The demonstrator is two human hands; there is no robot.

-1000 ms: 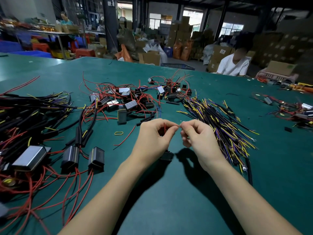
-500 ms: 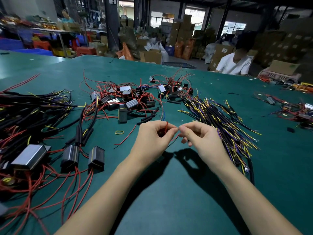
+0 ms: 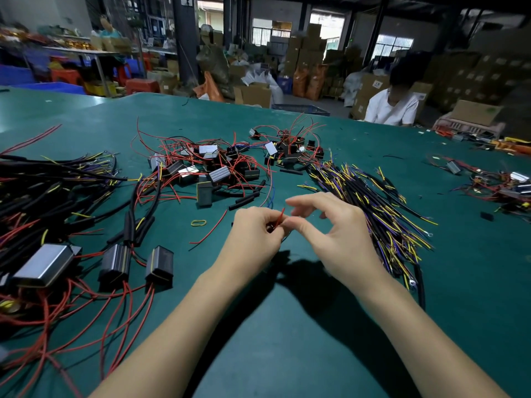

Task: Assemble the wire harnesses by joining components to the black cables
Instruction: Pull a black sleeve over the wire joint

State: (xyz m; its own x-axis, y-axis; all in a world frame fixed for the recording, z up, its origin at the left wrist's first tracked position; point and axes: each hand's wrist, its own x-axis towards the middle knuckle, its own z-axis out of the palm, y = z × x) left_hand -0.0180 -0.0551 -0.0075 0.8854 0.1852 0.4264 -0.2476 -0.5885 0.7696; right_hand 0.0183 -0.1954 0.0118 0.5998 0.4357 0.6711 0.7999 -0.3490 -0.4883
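1. Head view, grip: my left hand point(image 3: 254, 234) is curled and pinches a red wire point(image 3: 280, 217) between thumb and forefinger. The wire's free end sticks up out of the pinch, tilted toward my right hand point(image 3: 336, 237).
2. Head view, other hand: my right hand's thumb and forefinger are hooked toward each other, tips close to the wire's end. Blur hides whether they touch it, so I cannot tell if they have closed on anything.
3. Head view, key relation: the wire's long axis runs up and right from my left pinch, so the right hand is the nearer one to its tip.
4. Head view, supply: the black cables point(image 3: 370, 202) lie in a pile just right of my right hand, running away from me; the boxes with red leads point(image 3: 207, 170) lie ahead-left on the table point(image 3: 287, 340).
5. Judgement: the joint is not yet made.
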